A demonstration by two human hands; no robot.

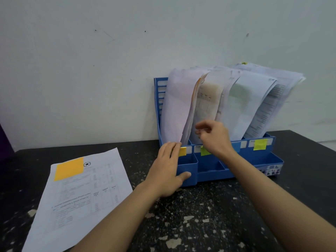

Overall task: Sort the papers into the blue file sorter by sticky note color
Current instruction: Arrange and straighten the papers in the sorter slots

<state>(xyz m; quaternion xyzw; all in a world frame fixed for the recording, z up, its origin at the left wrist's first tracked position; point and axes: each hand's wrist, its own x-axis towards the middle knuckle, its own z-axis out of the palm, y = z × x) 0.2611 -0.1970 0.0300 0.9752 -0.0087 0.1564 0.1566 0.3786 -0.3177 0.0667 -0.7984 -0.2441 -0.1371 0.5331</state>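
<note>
Bracing blue file sorter (187, 171), flat left hand (168, 170); right hand (213, 137) loosely curled

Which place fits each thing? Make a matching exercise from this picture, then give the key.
Things:
1. left hand
2. right hand
3. orange note
4. green tab

Places:
A. on the loose sheet on the table
B. in front of the standing papers
C. on the sorter's front
D. on the sorter's left front corner

Pairs: 1-D, 2-B, 3-A, 4-C
</note>
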